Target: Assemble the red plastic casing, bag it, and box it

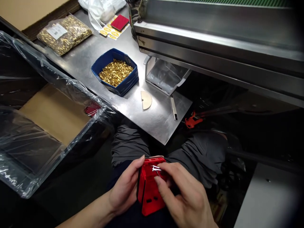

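My left hand (125, 186) grips a red plastic housing (152, 193) by its left side, above my lap. The housing has a black edge on the left and small dark slots near its lower end. Over its upper part, the thumb and forefinger of my right hand (187, 193) close around a small shiny metal piece (155, 168) with thin prongs. Whether that piece touches the housing I cannot tell. My other right fingers are partly hidden behind the housing.
On the metal table (161, 126) stand a blue bin (129, 85) of small brass-coloured parts and a clear bin (163, 76). A half-round beige piece (146, 100) and a knife-like tool (174, 108) lie nearby. A plastic-lined box (54, 117) is left, a conveyor frame (213, 47) right.
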A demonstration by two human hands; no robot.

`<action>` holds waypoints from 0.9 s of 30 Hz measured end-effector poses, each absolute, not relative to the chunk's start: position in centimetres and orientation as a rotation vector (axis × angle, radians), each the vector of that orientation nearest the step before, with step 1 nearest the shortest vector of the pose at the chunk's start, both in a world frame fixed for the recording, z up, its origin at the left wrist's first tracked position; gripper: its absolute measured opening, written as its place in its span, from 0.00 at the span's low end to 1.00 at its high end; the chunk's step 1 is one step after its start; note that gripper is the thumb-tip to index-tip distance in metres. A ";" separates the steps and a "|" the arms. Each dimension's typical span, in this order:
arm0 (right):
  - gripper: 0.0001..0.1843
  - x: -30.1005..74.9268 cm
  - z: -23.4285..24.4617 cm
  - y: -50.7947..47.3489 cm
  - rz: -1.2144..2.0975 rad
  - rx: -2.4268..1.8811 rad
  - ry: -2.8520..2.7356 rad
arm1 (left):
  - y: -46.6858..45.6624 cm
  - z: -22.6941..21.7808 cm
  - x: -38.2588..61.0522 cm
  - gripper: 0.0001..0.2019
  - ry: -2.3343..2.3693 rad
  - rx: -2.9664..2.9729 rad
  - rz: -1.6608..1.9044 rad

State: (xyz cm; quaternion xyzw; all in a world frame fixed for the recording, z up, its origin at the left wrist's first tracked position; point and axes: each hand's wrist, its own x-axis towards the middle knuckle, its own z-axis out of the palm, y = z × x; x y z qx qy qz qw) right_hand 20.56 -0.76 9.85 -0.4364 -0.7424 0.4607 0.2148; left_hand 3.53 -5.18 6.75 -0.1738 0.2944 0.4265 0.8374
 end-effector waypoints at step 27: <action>0.17 19.4 9.1 -1.9 1.041 -1.114 -2.185 | -6.1 6.5 3.8 0.21 0.666 -0.298 0.968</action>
